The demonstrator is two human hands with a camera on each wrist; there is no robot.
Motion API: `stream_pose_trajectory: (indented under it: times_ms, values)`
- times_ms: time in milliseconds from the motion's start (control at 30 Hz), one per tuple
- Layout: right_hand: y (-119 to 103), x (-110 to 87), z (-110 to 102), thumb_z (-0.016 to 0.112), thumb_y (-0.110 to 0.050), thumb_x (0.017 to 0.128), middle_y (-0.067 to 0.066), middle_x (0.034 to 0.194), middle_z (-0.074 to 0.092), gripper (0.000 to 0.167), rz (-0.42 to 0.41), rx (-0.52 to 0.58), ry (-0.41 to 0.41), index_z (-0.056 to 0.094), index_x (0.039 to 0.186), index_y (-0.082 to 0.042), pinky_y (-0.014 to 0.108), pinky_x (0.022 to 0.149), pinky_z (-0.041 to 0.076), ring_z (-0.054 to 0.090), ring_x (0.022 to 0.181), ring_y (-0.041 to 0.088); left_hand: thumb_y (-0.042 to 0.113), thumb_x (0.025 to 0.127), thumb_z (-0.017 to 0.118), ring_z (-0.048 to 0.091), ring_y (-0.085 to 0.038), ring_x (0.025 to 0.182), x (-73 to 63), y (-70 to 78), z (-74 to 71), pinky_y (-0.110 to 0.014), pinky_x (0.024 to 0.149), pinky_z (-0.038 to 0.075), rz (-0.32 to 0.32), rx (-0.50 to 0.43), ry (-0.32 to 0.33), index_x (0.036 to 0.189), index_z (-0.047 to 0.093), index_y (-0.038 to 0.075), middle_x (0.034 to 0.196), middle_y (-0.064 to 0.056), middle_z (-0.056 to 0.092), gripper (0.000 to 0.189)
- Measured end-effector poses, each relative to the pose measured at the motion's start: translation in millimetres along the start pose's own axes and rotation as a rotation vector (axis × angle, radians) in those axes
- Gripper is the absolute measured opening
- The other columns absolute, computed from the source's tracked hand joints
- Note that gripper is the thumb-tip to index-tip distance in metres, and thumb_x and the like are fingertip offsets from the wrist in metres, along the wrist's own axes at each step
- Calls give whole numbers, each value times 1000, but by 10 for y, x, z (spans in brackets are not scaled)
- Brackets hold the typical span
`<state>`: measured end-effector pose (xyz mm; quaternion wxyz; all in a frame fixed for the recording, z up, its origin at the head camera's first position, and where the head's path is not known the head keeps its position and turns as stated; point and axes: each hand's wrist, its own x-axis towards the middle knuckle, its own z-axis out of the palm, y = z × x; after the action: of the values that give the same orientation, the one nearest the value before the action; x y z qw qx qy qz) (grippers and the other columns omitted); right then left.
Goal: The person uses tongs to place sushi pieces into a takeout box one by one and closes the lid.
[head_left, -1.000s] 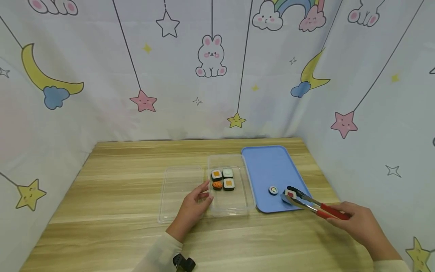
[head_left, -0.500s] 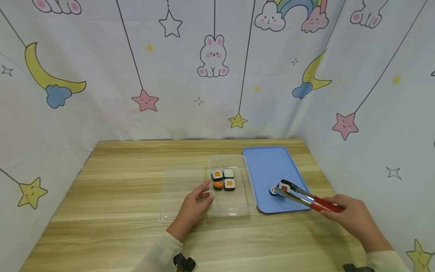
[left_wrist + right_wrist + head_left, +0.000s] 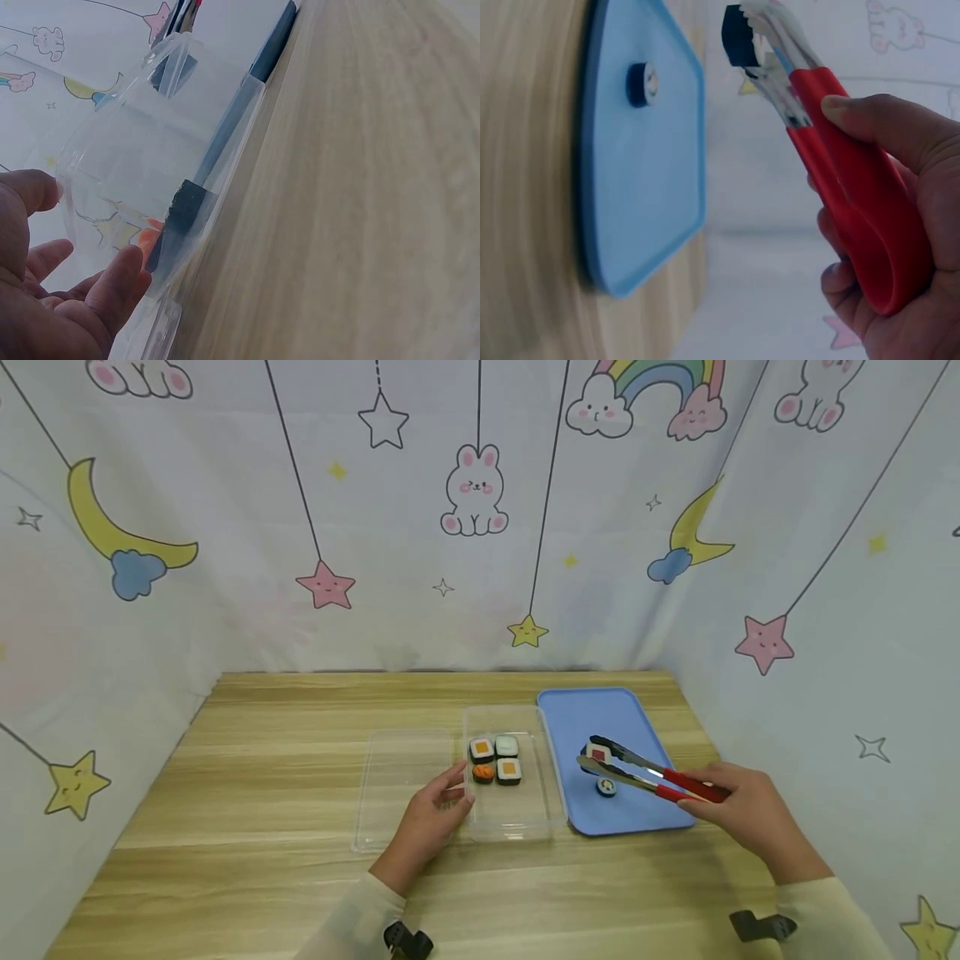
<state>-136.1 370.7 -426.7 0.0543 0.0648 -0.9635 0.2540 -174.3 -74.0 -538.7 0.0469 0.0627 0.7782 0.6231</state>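
My right hand (image 3: 738,806) grips the red handles of metal tongs (image 3: 840,150). Between the tips of the tongs is a toy sushi roll with a red centre (image 3: 597,753), held above the blue tray (image 3: 585,706). A smaller round sushi roll (image 3: 606,787) lies on the tray below it. My left hand (image 3: 429,818) rests its fingertips against the left wall of a clear plastic box (image 3: 517,814), with thumb and fingers apart. Inside the box sit several sushi pieces, among them an orange-topped one (image 3: 483,773) and a pale green-topped one (image 3: 507,746).
A clear lid (image 3: 401,752) lies flat on the wooden table (image 3: 262,793), left of the box and partly behind my left hand. The tray stands close against the box's right side. A patterned curtain (image 3: 390,635) hangs behind the table and along both sides.
My right hand has moved left and away from me over the tray, carrying the sushi roll in the tongs past the smaller roll. My left hand stays at the box.
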Motion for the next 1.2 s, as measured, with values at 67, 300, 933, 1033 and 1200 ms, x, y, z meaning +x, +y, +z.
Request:
stream_pose_trajectory:
  times_ms: [67,300,933,1033,1200]
  values:
    - [-50,49,8,91,-31,82,10,105,73,45,-16,6,8,79,118,-6,29,64,52,62,85,24,15,100,70,63,-33,125,-3,1,-1,-54,103,50,0,0,-2,153,53,13,144,-16,60,56]
    - [-245,216,92,91,-29,82,11,110,74,39,-97,35,9,81,115,-9,29,66,54,63,91,26,16,101,69,63,-34,127,-8,13,-13,-57,104,49,3,-12,-12,155,51,13,146,-18,58,57]
    - [-784,574,557,92,-22,80,-12,96,69,37,-251,59,-169,81,115,-16,30,69,53,64,86,20,17,99,71,64,-32,125,-9,13,-6,-55,103,50,12,-30,-11,154,52,15,145,-16,59,58]
    - [-835,601,609,91,-20,80,-13,95,68,36,-263,76,-199,81,115,-15,30,70,53,64,85,19,16,99,72,64,-32,125,-13,15,-10,-55,102,50,20,-39,-13,154,52,14,144,-17,59,58]
    - [-895,659,678,91,-22,80,-13,92,67,34,-321,10,-222,82,112,-16,28,68,52,59,81,8,15,99,72,64,-34,124,-24,24,-14,-55,101,50,28,-40,-10,153,53,11,144,-19,59,57]
